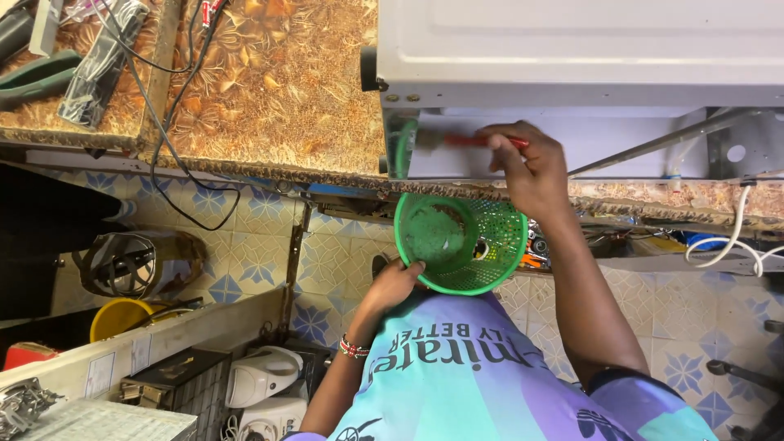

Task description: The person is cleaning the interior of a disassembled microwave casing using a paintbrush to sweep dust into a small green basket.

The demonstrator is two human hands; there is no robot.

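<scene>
My left hand (398,282) grips the near rim of a round green plastic mesh basket (482,245), which hangs just below the edge of the patterned brown bench (278,90). My right hand (531,167) is closed around a red-handled tool (478,140), apparently a small brush. Its grey tip rests against the open underside of a white appliance (572,41) lying on the bench. The basket sits directly under that spot. A beaded bracelet (353,348) is on my left wrist.
Black cables (167,139) trail over the bench edge. Green-handled pliers (37,77) lie at the top left. Down on the blue-patterned tile floor (245,253) are a yellow bowl (118,317), white kettles (261,376) and a dark box. A white cable (731,245) hangs on the right.
</scene>
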